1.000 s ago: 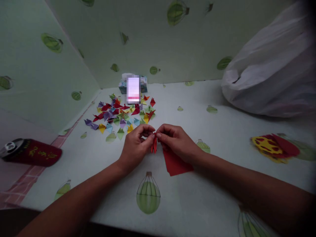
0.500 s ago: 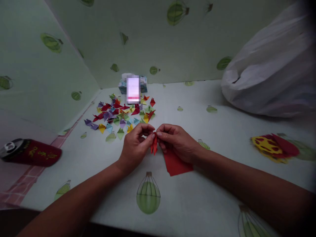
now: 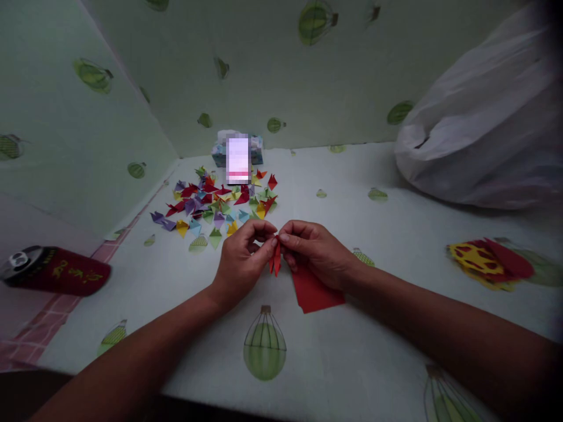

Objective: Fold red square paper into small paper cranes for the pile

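Left hand (image 3: 248,258) and right hand (image 3: 313,253) pinch the slim, folded red-paper piece (image 3: 275,262). Light, even pressure should spare its points below the grip.

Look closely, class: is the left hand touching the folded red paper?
Touching: the head view shows the left hand pinching the folded red paper near its top.

Red folded-paper piece (image 3: 275,262): narrow, creased, two pointed ends directed down toward me; I pinch its far end with my left grip (image 3: 241,255) and right grip (image 3: 314,251). Red paper sheet (image 3: 317,295): flat on the surface (image 3: 197,357), partly covered by my right grip.
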A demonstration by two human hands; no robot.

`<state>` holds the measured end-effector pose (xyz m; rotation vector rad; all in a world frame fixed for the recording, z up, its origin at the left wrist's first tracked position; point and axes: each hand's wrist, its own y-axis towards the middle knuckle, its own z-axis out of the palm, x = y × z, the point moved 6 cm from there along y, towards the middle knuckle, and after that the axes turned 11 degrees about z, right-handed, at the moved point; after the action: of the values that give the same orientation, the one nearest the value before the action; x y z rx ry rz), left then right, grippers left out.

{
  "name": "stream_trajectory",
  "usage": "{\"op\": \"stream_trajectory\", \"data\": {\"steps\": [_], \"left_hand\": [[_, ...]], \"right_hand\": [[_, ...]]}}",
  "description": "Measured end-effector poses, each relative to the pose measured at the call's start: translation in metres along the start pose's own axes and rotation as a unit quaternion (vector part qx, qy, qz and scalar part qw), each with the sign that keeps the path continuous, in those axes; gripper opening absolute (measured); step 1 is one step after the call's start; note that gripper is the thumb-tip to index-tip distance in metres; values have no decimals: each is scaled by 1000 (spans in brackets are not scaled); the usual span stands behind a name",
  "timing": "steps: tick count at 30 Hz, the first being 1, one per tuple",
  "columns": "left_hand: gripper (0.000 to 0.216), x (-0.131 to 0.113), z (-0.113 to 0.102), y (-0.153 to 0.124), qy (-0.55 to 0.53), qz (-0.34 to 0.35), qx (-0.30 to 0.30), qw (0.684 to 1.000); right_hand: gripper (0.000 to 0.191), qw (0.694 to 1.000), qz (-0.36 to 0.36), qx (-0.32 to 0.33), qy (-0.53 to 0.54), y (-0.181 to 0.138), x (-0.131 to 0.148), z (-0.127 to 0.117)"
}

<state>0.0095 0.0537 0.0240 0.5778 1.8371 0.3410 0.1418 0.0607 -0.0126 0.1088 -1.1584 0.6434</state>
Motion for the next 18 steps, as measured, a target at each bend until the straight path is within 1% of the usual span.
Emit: {"op": "stream_trajectory", "data": {"steps": [7,12,18], "left_hand": [[9,-1,0,1,9,7,-5,1000],[10,-3,0,0,25,24,-1,999],[10,-7,-1,-1,40,52,13,998]], "right_hand": [[20,1000,-6,-3,-16,0,1,1],[21,998,-14,-21,-50,-2,6,1],[26,993,-28,-50,-104,-5,12,2]]}}
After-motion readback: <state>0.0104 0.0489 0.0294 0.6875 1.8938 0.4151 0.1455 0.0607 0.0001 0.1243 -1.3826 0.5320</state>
